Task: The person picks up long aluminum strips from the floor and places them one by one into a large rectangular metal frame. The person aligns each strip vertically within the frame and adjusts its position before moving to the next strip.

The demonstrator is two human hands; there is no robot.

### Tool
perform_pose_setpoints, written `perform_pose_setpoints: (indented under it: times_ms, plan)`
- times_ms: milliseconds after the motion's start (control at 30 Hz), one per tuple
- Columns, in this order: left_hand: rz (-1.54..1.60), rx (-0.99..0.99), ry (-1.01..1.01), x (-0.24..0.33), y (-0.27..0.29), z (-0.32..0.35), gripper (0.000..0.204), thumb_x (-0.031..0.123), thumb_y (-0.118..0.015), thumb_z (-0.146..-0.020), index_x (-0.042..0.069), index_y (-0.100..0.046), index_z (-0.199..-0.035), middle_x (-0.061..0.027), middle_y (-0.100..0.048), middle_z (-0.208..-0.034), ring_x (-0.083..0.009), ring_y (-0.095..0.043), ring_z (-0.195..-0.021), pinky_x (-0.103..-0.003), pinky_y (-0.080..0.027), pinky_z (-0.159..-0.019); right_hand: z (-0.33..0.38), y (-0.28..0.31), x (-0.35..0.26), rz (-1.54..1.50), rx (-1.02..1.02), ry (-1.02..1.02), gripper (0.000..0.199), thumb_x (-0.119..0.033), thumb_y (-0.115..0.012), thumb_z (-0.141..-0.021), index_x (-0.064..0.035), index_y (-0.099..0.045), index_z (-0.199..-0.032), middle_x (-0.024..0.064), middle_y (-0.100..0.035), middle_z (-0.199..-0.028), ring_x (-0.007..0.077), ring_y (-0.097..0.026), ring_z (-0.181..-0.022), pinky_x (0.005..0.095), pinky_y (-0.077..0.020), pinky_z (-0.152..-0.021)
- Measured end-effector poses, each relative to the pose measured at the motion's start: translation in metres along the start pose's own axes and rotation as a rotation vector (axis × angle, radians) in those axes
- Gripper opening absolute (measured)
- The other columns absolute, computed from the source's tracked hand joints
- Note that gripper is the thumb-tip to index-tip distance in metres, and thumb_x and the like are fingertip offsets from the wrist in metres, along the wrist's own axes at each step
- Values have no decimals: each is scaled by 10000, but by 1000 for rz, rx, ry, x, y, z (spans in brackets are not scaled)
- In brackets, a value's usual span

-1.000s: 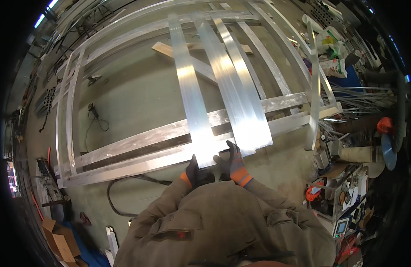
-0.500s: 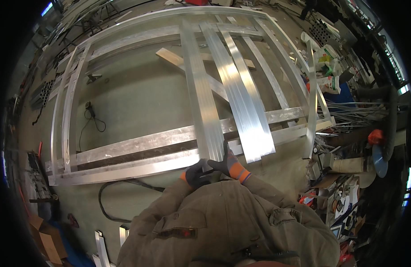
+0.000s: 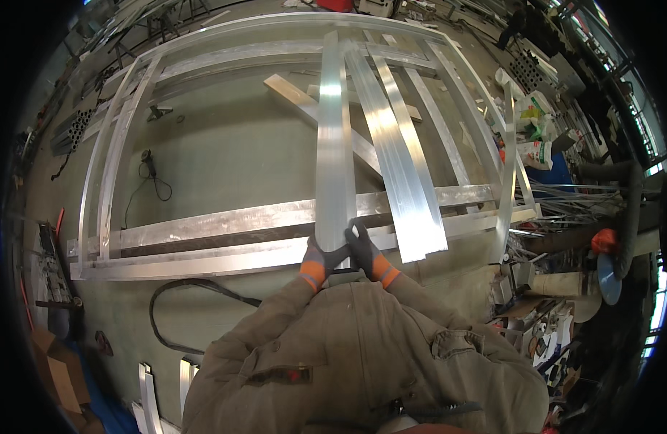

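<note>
A long silvery metal profile (image 3: 331,152) runs away from my body across the big metal frame (image 3: 203,266). Its near end is between my gloved hands, low in front of my chest. My left hand (image 3: 322,259) wraps the left edge of that end, and my right hand (image 3: 362,249) grips the opposite edge. Both gloves are dark with orange cuffs; some fingertips are hidden under or behind the profile. Just right of it, more wide shiny profiles (image 3: 402,166) lie side by side over the frame. Beneath them a shorter metal bar (image 3: 290,98) crosses at a slant.
A corded power tool (image 3: 148,160) lies on the floor inside the frame. A black hose (image 3: 154,311) curls on the floor at my left, near a cardboard box (image 3: 62,372). Thin metal rods (image 3: 565,202) and a cluttered bench (image 3: 546,340) stand to the right.
The held profile has turned about its length, showing a smoother face and a side. Its far end has moved right in view. My hands have shifted their hold to its two edges.
</note>
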State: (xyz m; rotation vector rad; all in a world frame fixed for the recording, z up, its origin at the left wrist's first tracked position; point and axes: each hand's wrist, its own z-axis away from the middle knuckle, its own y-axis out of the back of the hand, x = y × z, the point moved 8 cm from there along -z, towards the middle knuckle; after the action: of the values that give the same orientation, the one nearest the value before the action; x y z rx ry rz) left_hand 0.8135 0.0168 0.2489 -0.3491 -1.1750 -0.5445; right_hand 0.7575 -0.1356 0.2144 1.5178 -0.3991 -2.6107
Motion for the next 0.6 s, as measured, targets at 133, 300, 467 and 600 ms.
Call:
perform_pose_setpoints:
  times_ms: [133, 300, 467, 600]
  plan:
    - [-63, 151, -43, -22, -4, 6, 1022, 452, -963, -789, -53, -428, -1499, -230, -658, -1388, -289, -672, -1215, -404, -603, -969, 11, -4, 0, -230, 88, 50, 1031, -227, -839, -972, 29, -160, -1704, 254, -557, -1520, 254, -644, -1299, 374, -593, -976]
    - [16, 76, -90, -66, -9, 28, 1032, 402, -984, -753, 0, -411, -1510, -169, -658, -1359, -221, -648, -1222, -399, -591, -962, 35, -21, 12, -356, -22, 112, 1073, -215, -833, -978, 3, -106, -1738, 218, -505, -1594, 239, -518, -1435, 398, -455, -1185]
    - [-119, 82, -147, -65, -27, -6, 818, -21, -821, -823, 41, -424, -1535, -111, -597, -1443, -178, -586, -1244, -361, -592, -960, 25, 14, 3, -188, 91, 394, 703, -197, -660, -1076, 25, -346, -1665, 182, -529, -1610, 265, -538, -1444, 392, -451, -1189]
    - [31, -1, -230, -49, -35, -5, 898, 88, -826, -850, 33, -357, -1613, -168, -576, -1496, -250, -548, -1354, -416, -502, -1123, 39, 36, -2, -134, 197, 280, 620, -366, -670, -1090, 31, -536, -1546, 186, -648, -1477, 269, -607, -1354, 394, -489, -1131]
